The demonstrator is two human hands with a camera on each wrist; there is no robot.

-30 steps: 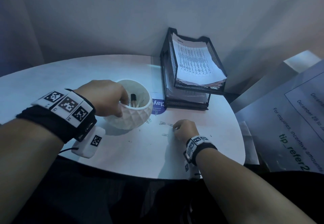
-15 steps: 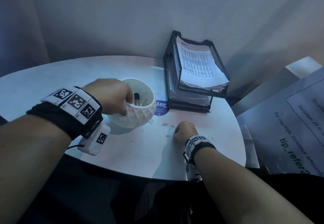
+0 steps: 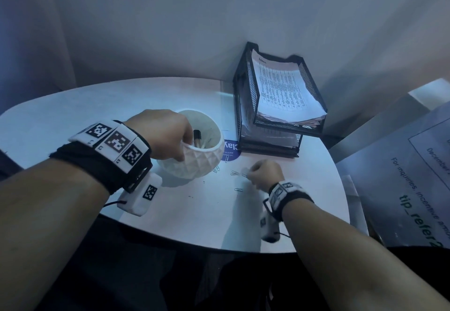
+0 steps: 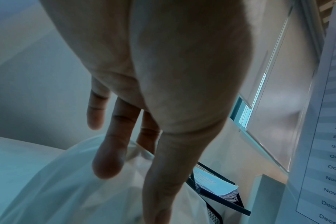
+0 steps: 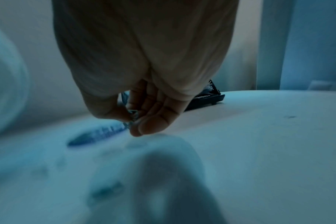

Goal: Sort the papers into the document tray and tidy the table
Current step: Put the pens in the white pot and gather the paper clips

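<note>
Left hand grips the near rim of the white faceted bowl, thumb outside on the wall, fingers hooked over the edge. Left wrist view shows the fingers fairly straight, draped over the rim. A black-capped marker stands in the bowl just past the fingertips.

Right hand sits low on the table, fingers curled, pinching a small clump of paper clips between thumb and fingertips; right wrist view is blurred, so count unclear. More loose paper clips lie on the table just left of that hand, one nearer the wrist, a couple more against the bowl's base.

Document tray, black mesh, two tiers, stands beyond the right hand against the wall. Top tier holds a stack of printed papers, lower tier holds more sheets. A blue round sticker lies between bowl and tray. Nothing blocks the path from right hand to bowl apart from the scattered clips. A large printed sheet leans off the table, right of the right arm.

Versus a second ago: left hand holds the same grip on the bowl. Right hand stays at the same spot among the clips, barely shifted; clip layout looks unchanged.
</note>
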